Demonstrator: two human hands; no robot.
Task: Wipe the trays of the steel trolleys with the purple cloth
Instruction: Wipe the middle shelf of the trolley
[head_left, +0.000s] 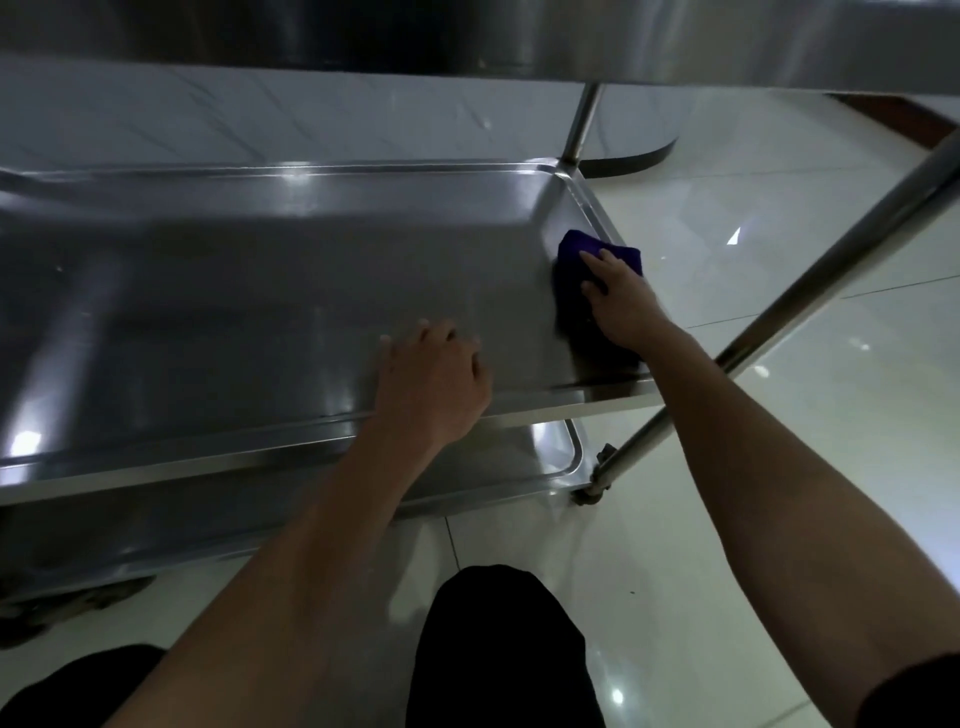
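Two hands work: right hand (618, 296) presses the crumpled purple cloth (576, 254) flat-fingered at centre right; left hand (434, 384), fingers spread, steadies the shiny steel middle tray (260, 270).

No text, label, brand, number or sign is showing legibly anywhere in this view.
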